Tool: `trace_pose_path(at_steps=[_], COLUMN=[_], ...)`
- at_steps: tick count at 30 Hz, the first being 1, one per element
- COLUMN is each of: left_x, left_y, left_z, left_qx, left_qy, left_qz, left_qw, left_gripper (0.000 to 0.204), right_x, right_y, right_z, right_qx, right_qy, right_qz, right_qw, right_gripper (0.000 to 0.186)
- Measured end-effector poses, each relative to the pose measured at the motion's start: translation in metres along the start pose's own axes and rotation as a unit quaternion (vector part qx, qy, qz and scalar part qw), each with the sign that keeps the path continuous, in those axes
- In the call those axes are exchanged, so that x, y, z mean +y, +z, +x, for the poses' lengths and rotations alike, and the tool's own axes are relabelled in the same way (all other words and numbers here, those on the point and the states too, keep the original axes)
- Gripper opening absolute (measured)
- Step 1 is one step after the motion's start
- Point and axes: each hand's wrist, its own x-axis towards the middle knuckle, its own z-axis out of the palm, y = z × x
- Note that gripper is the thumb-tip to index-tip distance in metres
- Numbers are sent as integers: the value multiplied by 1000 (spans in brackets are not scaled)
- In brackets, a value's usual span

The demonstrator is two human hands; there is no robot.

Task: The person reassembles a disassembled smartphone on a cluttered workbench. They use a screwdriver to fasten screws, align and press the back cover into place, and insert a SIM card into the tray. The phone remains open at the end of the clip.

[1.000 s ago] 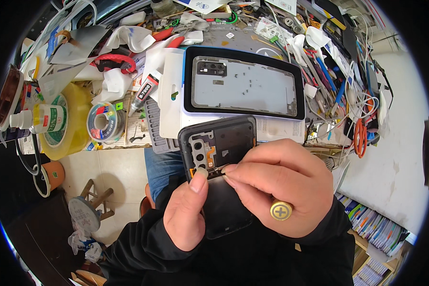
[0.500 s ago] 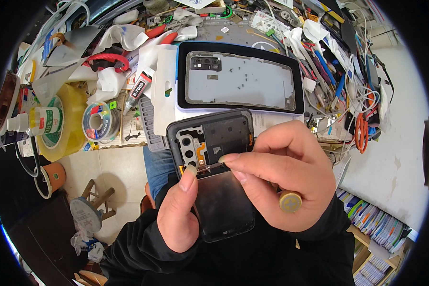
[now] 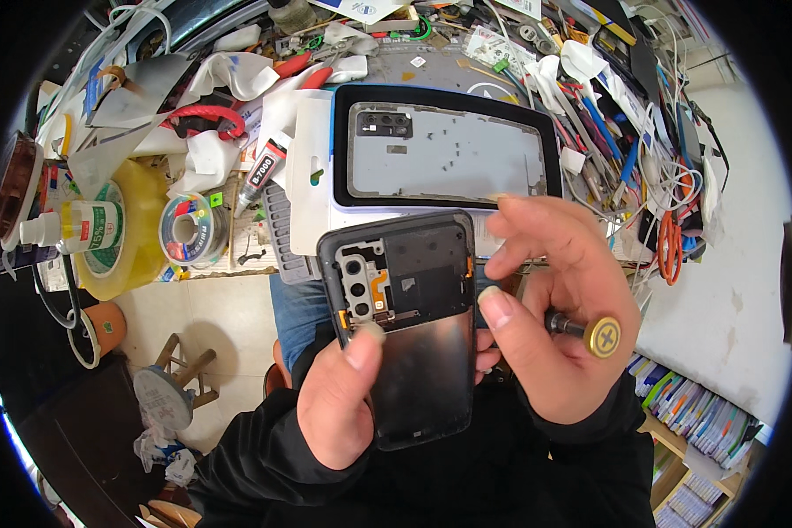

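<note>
My left hand (image 3: pixel 336 400) grips an opened smartphone (image 3: pixel 418 378) by its left edge, thumb near the lower end of the camera module (image 3: pixel 357 289). Some left fingertips show past the phone's right edge. The phone's back is off, exposing a black cover plate, an orange flex cable (image 3: pixel 379 286) and a long dark battery area below. My right hand (image 3: pixel 572 264) hovers just right of the phone, with thumb and index finger apart. A small screwdriver (image 3: pixel 602 338) with a round gold cap is tucked in its palm. The lower right fingers are partly hidden.
Beyond the phone, a black-rimmed tray (image 3: pixel 449 97) holds a pale back cover (image 3: pixel 493 158) dotted with small dark screws. A glue tube (image 3: pixel 261 172), solder spool (image 3: pixel 185 231) and yellow tape roll (image 3: pixel 136 246) lie left. Tools and cables (image 3: pixel 673 189) crowd the right.
My right hand has drawn away from the phone to the right, its thumb and fingertips parting. The screwdriver has swung right with it. My left hand keeps hold of the phone.
</note>
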Motion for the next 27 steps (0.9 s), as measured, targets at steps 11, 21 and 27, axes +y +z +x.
trace_pose_path(at_steps=[11, 21, 27], left_x=[7, 3, 0], left_y=[-2, 1, -6], left_z=[-3, -2, 1], left_qx=[16, 116, 158], left_qy=[-57, -66, -42], left_qz=[-34, -31, -13], left_qw=[998, 991, 986], left_gripper=[55, 70, 79], right_x=[18, 27, 35], right_y=[-52, -47, -38], right_z=[10, 18, 24], right_qx=[191, 177, 111], right_qy=[-76, -138, -113], right_qz=[186, 26, 53], right_qw=[961, 974, 986], right_gripper=[47, 21, 22])
